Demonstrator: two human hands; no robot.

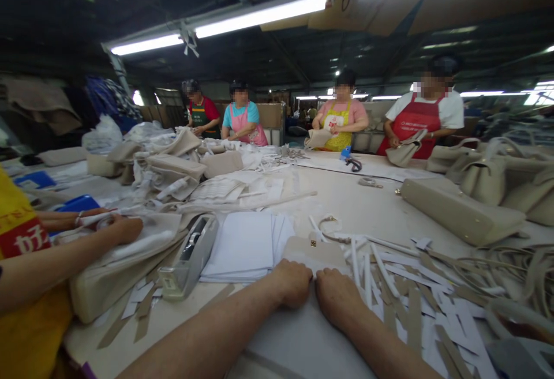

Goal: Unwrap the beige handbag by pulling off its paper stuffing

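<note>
A beige bag with a small gold clasp lies in front of me, its flap facing away. My left hand is closed at the near edge of that flap, fingers curled under and partly hidden. Close beside it, my right hand is closed too, gripping at the same edge. Both hands almost touch. A pale surface of the bag or a sheet stretches toward me between my forearms; which one I cannot tell.
White paper sheets and a tape dispenser stand left. Strips and straps litter the right, near a beige bag. A person's hands work on a bag at left; several people stand across the table.
</note>
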